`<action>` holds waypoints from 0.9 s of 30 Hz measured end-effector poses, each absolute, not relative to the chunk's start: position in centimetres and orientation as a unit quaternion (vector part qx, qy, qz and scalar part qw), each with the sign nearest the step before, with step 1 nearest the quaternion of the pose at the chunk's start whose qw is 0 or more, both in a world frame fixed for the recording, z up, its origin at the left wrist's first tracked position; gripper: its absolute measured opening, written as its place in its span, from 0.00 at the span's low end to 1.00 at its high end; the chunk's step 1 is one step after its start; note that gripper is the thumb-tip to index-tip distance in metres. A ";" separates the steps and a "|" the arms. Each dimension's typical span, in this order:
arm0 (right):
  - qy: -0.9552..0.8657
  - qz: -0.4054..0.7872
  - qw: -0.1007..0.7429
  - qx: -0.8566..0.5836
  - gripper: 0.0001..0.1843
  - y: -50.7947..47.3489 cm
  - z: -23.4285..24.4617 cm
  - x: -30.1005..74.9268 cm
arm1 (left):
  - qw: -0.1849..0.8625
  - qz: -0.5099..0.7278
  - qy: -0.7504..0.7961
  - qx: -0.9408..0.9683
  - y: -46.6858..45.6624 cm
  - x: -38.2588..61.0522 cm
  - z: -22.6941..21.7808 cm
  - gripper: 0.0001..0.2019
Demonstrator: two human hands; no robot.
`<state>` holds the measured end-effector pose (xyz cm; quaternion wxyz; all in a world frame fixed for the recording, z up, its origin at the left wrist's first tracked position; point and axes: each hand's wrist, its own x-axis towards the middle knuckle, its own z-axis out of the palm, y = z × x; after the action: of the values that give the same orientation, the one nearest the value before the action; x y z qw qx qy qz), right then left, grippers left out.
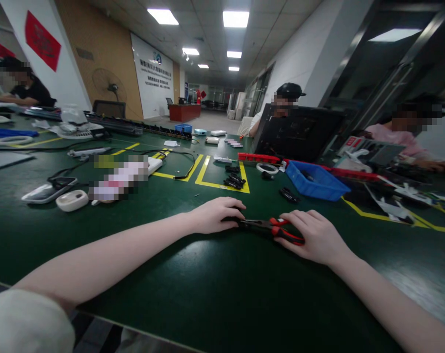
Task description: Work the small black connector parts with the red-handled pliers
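My right hand (314, 234) is closed around the red and black handles of long-nose pliers (289, 236), whose jaws point left. My left hand (219, 215) is closed, with its thumb and fingers pinching a small dark piece (240, 222) at the tip of the jaws. Most of that piece is hidden by the fingers, so its kind does not show. Both hands are just above the green table (222, 294). Beyond them, several small black parts (235, 181) lie inside a yellow taped square, and another black part (289, 195) lies to its right.
A blue bin (316, 181) stands at right, near a white ring (267, 168) and a red strip (258, 157). At left lie a white case (72, 201), a phone-like device (49, 190) and a cable (193, 159). A large black panel (299, 130) stands before a seated person; others sit at both sides.
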<state>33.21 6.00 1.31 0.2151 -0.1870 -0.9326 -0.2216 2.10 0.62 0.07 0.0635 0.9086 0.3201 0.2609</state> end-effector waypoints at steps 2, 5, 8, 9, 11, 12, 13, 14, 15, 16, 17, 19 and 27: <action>-0.933 -0.223 0.213 -0.188 0.21 6.0 1.3 33.2 | 0.043 0.260 0.325 0.908 0.6 2.1 0.1 0.11; -0.933 -0.221 0.210 -0.190 0.22 6.0 1.3 33.2 | 0.055 0.257 0.329 0.907 0.5 2.1 0.0 0.12; -0.933 -0.221 0.212 -0.189 0.22 6.0 1.2 33.3 | 0.080 0.248 0.331 0.907 0.5 2.0 0.0 0.13; -0.933 -0.222 0.213 -0.188 0.22 6.0 1.3 33.2 | 0.086 0.246 0.331 0.907 0.5 2.0 0.0 0.13; -0.932 -0.225 0.219 -0.184 0.21 5.8 1.3 33.2 | 0.099 0.243 0.329 0.907 0.5 1.9 0.0 0.14; -0.931 -0.227 0.222 -0.182 0.21 5.7 1.4 33.1 | 0.105 0.243 0.327 0.907 0.5 1.9 0.0 0.14; -0.930 -0.229 0.224 -0.180 0.21 5.7 1.5 33.1 | 0.110 0.242 0.324 0.908 0.4 1.9 0.1 0.15; -0.929 -0.233 0.226 -0.179 0.20 5.6 1.5 33.0 | 0.115 0.242 0.322 0.908 0.3 1.9 0.1 0.15; -0.928 -0.236 0.228 -0.178 0.20 5.5 1.6 32.9 | 0.118 0.241 0.321 0.908 0.2 1.9 0.2 0.15; -0.927 -0.239 0.229 -0.178 0.20 5.5 1.6 32.9 | 0.120 0.240 0.321 0.908 0.2 1.9 0.3 0.15; -0.926 -0.241 0.230 -0.179 0.20 5.4 1.7 32.9 | 0.122 0.239 0.322 0.908 0.1 1.9 0.3 0.15; -0.924 -0.242 0.234 -0.180 0.20 5.4 1.7 32.8 | 0.124 0.238 0.325 0.907 0.0 2.0 0.4 0.14; -0.916 -0.274 0.242 -0.167 0.22 5.4 1.9 32.7 | 0.126 0.234 0.328 0.906 0.0 2.1 0.5 0.10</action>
<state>32.65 5.35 1.91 0.2423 -0.1669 -0.9157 -0.2737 2.11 0.05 0.48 0.1264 0.9064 0.3285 0.2336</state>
